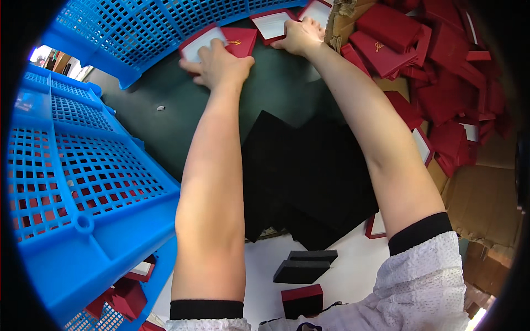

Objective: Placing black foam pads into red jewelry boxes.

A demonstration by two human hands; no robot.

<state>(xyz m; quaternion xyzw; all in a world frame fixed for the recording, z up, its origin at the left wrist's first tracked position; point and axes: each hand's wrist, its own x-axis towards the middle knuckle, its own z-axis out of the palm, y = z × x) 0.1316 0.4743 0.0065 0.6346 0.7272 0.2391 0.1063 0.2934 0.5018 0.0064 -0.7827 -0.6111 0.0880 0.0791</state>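
Observation:
At the far left of the dark mat, my left hand [218, 67] lies with fingers spread over a red-edged box half [194, 51] whose white inside faces up. Its thumb points right, beside a red box lid [243, 39] with gold lettering. Farther right, my right hand [301, 38] pinches the near edge of another red box half [269, 27], also white inside. The curled fingers partly hide their contact with it. A third white-lined box half [316, 12] lies just beyond that hand.
Blue perforated crates [99, 171] stand left and along the back [149, 33]. A cardboard carton [486, 190] heaped with red boxes [441, 83] is at right. Black sheets [306, 176] cover the middle; dark foam pads [303, 270] and a red-and-black block [302, 302] lie nearer.

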